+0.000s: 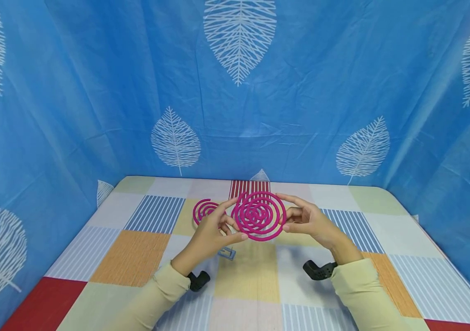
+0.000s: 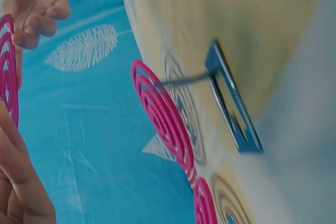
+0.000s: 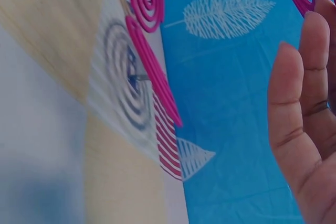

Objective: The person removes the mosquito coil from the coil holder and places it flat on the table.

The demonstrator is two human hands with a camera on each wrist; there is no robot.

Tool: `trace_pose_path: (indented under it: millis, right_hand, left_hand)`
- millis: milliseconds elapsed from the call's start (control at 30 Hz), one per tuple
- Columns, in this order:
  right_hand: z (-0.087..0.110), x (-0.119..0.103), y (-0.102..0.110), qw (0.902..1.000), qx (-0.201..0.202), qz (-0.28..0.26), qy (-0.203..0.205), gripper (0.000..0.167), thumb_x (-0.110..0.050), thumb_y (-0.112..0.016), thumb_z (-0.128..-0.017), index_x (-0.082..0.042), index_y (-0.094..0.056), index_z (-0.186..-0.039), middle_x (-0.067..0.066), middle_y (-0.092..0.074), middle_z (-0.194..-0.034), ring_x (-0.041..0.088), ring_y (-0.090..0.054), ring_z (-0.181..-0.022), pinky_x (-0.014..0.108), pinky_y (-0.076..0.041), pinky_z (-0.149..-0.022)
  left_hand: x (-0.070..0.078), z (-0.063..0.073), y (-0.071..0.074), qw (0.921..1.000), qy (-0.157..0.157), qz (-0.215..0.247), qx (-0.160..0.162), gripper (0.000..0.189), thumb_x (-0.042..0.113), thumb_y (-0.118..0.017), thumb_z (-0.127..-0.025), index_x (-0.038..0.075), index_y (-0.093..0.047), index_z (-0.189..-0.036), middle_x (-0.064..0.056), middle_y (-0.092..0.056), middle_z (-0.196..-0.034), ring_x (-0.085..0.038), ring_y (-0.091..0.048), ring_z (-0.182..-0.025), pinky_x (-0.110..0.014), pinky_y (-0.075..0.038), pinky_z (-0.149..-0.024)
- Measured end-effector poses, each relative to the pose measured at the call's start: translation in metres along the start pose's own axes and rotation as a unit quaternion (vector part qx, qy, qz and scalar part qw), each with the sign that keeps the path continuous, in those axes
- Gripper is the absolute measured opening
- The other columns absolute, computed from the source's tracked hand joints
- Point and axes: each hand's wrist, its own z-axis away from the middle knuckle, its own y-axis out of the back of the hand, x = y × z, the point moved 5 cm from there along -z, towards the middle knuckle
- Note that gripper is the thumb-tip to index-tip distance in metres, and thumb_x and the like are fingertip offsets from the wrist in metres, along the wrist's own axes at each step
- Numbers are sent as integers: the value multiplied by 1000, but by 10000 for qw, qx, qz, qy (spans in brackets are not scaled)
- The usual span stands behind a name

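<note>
Both hands hold a magenta mosquito coil (image 1: 261, 238) up over the table, its flat spiral facing the head camera. On its left rim, the thumb and index finger of my left hand (image 1: 212, 231) pinch the strand. My right hand (image 1: 310, 221) grips the opposite rim between thumb and index finger, other fingers bent behind. A second coil (image 2: 164, 118) stands raised above the cloth farther back, overlapped by the held one in the head view. Partly covered by the left hand is a third coil (image 1: 206, 212). Near the left wrist lies a small metal coil stand (image 1: 227, 253) with a thin upright prong.
A patchwork-patterned cloth (image 1: 249, 276) covers the table. Blue curtains (image 1: 292, 96) with white leaf prints close off the back and both sides. Black wrist camera mounts (image 1: 319, 271) hang below the sleeves.
</note>
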Motion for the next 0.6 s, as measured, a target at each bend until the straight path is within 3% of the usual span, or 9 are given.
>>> trace_pose_path:
  millis: [233, 600]
  right_hand:
    - [9, -8, 15, 9993, 131, 287, -194, 71, 8, -70, -100, -5, -44, -164, 3, -77, -107, 20, -74, -101, 29, -61, -91]
    - [21, -15, 37, 9989, 208, 422, -78, 67, 11, -66, -100, -16, -53, -161, 1, -77, -108, 16, -75, -103, 28, -60, -94]
  left_hand:
    - [5, -7, -16, 9996, 117, 239, 6, 91, 14, -90, -90, 4, -39, -165, -1, -74, -89, -11, -67, -74, -32, -60, -73]
    - [18, -16, -37, 9977, 232, 599, 204, 93, 12, -91, -89, 9, -40, -166, 0, -72, -89, -11, -63, -70, -24, -56, -68]
